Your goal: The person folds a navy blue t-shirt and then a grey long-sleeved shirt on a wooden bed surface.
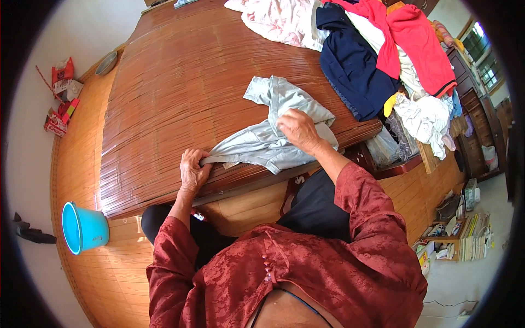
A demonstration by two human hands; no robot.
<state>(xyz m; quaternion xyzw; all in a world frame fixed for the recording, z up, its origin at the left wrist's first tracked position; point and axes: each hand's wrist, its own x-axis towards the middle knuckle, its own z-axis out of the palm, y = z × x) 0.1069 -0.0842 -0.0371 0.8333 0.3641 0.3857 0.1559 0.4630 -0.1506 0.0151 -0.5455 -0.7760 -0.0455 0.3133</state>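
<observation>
A pale grey-blue garment (273, 123) lies crumpled near the front edge of a bed covered by a brown bamboo mat (180, 82). My left hand (192, 169) pinches the garment's lower left corner at the mat's edge. My right hand (298, 128) grips a fold in the middle of the garment. Both forearms wear dark red patterned sleeves.
A heap of clothes sits at the back right: a pink-white floral cloth (281, 22), a navy garment (353, 68), red garments (410, 38), white ones (424, 117). A blue bucket (83, 227) stands on the wooden floor at left. Packages (61, 95) lie by the wall; books (465, 238) at right.
</observation>
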